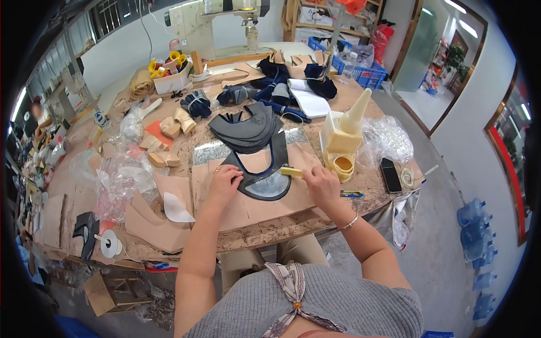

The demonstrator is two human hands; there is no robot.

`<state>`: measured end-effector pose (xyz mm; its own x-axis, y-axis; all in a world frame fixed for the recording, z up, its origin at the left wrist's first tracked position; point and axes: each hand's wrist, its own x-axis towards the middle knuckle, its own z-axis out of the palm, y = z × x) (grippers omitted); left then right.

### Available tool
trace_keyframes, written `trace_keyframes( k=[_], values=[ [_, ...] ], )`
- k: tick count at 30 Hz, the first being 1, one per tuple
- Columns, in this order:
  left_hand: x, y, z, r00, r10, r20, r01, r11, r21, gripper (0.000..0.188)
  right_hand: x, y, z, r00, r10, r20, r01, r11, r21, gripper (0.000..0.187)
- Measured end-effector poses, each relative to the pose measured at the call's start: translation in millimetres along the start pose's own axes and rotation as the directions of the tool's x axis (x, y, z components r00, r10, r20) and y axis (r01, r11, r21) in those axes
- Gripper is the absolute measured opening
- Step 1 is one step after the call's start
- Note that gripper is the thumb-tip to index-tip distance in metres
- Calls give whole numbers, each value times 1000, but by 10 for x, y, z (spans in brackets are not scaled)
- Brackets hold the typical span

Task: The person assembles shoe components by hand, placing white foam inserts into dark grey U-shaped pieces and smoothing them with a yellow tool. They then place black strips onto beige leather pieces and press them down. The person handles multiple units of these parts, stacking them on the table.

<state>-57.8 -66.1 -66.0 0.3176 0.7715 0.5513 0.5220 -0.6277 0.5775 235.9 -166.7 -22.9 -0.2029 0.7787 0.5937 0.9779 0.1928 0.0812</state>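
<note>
One broad, brown-mottled table (253, 241), cluttered almost to its edges, with much of the top hidden under scraps and bundles. At its far side, a pale sewing machine (190, 31), cut off by the upper edge of the view. Across the near middle, a tan sheet (296, 204), partly covered. Just beyond, a stack of dark curved pieces (242, 134), with only edges showing for the lower layers. Right of centre, a cream container (342, 142) topped by a cone, contents impossible to make out. Flat over the tan sheet, between both hands, a dark curved piece (279, 158) with a pale grey patch, its upper left part behind the stack. On its left edge, the left hand (227, 179), fingers bent and close together; cannot tell pinching from pressing. To the right, the right hand (321, 183), closed around a yellow tool (291, 171), near end lost inside the fingers, far end over the right side of the piece, contact uncertain. Farther right, a black phone (390, 174). Beside the right wrist, a slim blue-green cutter (352, 194), partly covered.
</note>
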Motion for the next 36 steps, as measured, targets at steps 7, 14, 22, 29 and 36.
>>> trace_keyframes(
  k=[7,14,22,29,36],
  values=[
    [-34,17,-36,1000,-7,-24,7,1000,8,11,-48,-114,-320,998,-23,65,7,971,240,10],
    [-11,-4,-38,1000,15,-2,-15,1000,23,9,-161,-563,-167,995,-86,42,64,922,383,11],
    [9,-126,-38,999,43,19,-43,999,1,10,94,-603,-20,979,-126,159,49,907,419,11],
    [63,-62,-61,998,42,55,-42,999,1,11,325,-556,54,979,-127,160,37,880,474,16],
    [85,-140,-136,985,107,135,-93,990,-109,13,-172,337,-295,938,148,312,-327,671,665,15]
  ],
)
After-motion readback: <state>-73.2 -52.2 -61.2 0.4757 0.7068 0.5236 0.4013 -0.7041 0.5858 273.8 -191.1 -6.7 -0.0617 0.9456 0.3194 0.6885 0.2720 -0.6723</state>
